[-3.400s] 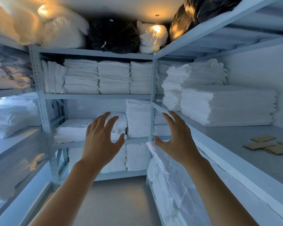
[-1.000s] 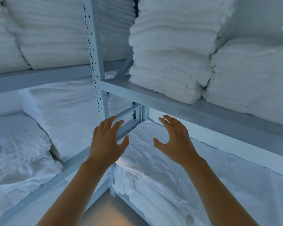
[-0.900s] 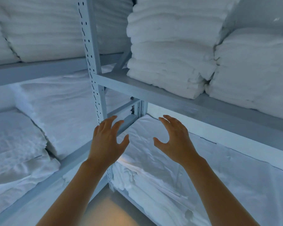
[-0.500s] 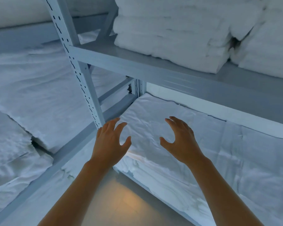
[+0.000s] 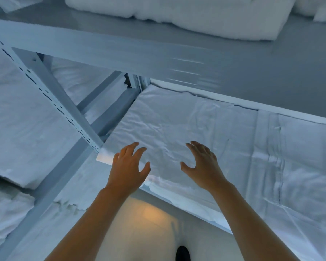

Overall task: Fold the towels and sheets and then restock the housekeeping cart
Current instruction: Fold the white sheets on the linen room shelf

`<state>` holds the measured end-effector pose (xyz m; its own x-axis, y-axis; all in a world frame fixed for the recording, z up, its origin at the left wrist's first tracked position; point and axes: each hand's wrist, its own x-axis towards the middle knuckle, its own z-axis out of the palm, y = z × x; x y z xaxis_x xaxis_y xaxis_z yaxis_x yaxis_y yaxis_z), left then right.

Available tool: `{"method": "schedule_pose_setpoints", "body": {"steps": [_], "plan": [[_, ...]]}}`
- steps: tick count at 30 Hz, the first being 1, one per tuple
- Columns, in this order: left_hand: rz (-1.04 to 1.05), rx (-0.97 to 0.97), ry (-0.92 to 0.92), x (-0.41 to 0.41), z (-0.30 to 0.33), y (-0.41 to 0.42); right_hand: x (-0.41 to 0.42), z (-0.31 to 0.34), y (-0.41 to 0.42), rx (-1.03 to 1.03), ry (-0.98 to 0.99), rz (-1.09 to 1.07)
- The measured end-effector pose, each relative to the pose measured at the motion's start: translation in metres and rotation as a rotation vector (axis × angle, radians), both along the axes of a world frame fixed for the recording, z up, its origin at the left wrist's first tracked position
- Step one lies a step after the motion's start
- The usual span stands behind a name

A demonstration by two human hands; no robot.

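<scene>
Left hand: the left hand (image 5: pixel 127 167) is spread wide, fingers loosely bent, holding nothing; it hangs over the front left corner of the sheets, just right of the upright. Whether the fingertips touch the cloth cannot be told.
Right hand: the right hand (image 5: pixel 202 164) is also wide, thumb stretched toward the left hand, holding nothing; it hangs over the sheets near their front edge, apart from the left hand.
Sheets: the sheets (image 5: pixel 205 129) are a flat, wrinkled white stack filling the lower shelf, its left corner at the upright and its back edge under the upper shelf.
Upper shelf: the upper shelf (image 5: pixel 233 72) is grey metal and crosses the top of the view above the sheets.
Towels: the towels (image 5: pixel 196 17) are thick, white and folded, lying at the back of the upper shelf.
Upright: the upright (image 5: pixel 51 98) is a perforated post at the shelf's left front corner.
Left rack: more linen (image 5: pixel 26 117) lies on the neighbouring shelves.
Floor: the floor (image 5: pixel 145 232) is pale, below the arms, with a dark shoe (image 5: pixel 183 254) at the bottom edge.
</scene>
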<state>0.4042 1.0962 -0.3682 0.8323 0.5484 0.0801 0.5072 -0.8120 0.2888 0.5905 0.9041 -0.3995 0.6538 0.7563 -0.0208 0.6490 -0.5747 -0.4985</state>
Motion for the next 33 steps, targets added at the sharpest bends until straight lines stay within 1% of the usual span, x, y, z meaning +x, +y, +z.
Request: {"method": "schedule_pose_setpoints", "body": {"steps": [9,16,21,24,28,30,33], "plan": [[-0.127,-0.037,0.133,0.027,-0.071,0.047,-0.005,-0.057,0.05,-0.083,0.053,-0.054],[-0.251,-0.048,0.297,0.042,-0.129,0.098,-0.02,-0.115,0.097,-0.138,0.1,-0.14],[-0.31,0.005,0.412,0.055,-0.179,0.133,-0.029,-0.16,0.146,-0.192,0.05,-0.133],[-0.331,0.015,0.42,0.052,-0.206,0.145,-0.038,-0.184,0.174,-0.21,0.027,-0.118],[-0.317,0.037,0.403,0.035,-0.236,0.168,-0.051,-0.216,0.179,-0.279,-0.082,-0.164],[-0.338,0.036,0.369,0.026,-0.245,0.177,-0.058,-0.225,0.177,-0.269,-0.14,-0.192],[-0.366,-0.002,0.356,0.017,-0.246,0.186,-0.062,-0.228,0.178,-0.257,-0.172,-0.205]]}}
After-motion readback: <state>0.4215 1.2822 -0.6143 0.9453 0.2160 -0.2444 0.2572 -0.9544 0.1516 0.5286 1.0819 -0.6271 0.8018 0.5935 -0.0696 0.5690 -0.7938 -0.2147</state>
